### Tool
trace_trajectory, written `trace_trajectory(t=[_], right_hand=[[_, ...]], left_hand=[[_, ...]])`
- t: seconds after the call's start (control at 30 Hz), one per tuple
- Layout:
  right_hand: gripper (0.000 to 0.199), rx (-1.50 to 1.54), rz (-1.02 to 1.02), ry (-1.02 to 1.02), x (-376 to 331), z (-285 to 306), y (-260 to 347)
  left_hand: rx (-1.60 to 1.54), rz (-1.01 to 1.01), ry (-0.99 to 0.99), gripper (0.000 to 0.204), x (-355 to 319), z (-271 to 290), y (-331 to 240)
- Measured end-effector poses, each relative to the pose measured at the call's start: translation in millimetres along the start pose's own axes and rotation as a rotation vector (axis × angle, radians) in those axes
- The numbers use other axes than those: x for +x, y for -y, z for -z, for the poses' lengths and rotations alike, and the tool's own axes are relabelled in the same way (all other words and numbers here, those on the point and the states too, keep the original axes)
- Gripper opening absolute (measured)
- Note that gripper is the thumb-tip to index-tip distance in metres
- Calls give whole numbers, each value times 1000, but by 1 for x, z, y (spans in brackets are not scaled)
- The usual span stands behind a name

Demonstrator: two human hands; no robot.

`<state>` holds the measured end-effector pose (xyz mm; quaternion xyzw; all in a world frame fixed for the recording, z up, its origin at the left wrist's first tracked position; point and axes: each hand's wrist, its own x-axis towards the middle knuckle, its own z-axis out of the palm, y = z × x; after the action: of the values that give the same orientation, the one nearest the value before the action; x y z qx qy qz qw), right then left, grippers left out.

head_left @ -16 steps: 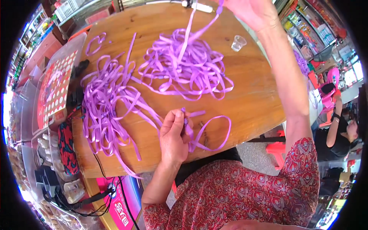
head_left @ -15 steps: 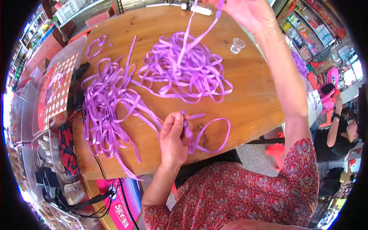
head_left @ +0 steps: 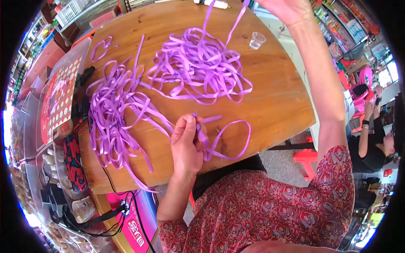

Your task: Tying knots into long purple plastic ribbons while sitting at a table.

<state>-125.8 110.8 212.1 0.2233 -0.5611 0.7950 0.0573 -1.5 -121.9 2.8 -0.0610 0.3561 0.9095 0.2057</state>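
My left hand point(head_left: 185, 143) is closed at the table's near side, thumb pressed over a purple lanyard strap point(head_left: 249, 139). That strap's loop lies to the right of the fist, and a small dark purple fitting point(head_left: 195, 114) pokes out above the thumb. My right hand point(head_left: 291, 12) is raised at the upper edge, its fingertips cut off by the picture. Two stretched lengths of purple strap point(head_left: 235, 26) rise toward it out of the far lanyard pile point(head_left: 196, 69). Left of my left hand spreads a second heap of purple lanyards point(head_left: 114, 114), some ends reaching toward the fist.
The wooden table point(head_left: 270, 92) holds a small clear plastic cup point(head_left: 257, 40) at the far right and a short loose purple loop point(head_left: 100, 50) at the far left. Bins and a dotted red box point(head_left: 59, 101) line the left side. Another person point(head_left: 371, 139) is at the right.
My right hand has moved up and slightly right, drawing the strap lengths farther from the pile. My left hand keeps its hold; the view has shifted a little.
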Motion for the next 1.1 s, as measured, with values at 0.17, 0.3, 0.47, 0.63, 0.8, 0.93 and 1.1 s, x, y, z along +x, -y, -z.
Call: trace_trajectory(t=[0.17,0.3,0.47,0.63,0.8,0.93,1.1], right_hand=[[14,292,-146,131,-37,27,18],[16,-137,53,-65,-73,56,50],[32,-213,-79,-40,-130,169,136],[40,-434,150,-963,-163,208,161],[40,-819,-5,-958,-278,377,270],[36,-1798,-436,-669,-268,365,219],[29,-1897,-322,-303,-191,254,68]], left_hand=[[7,-8,55,19,3,2,3],[4,-20,48,19,2,5,4],[-24,-50,76,20,3,1,6],[-2,-69,30,20,0,4,3],[-11,-54,58,19,3,6,3],[16,-72,28,21,3,4,4],[31,-52,38,20,4,4,6]])
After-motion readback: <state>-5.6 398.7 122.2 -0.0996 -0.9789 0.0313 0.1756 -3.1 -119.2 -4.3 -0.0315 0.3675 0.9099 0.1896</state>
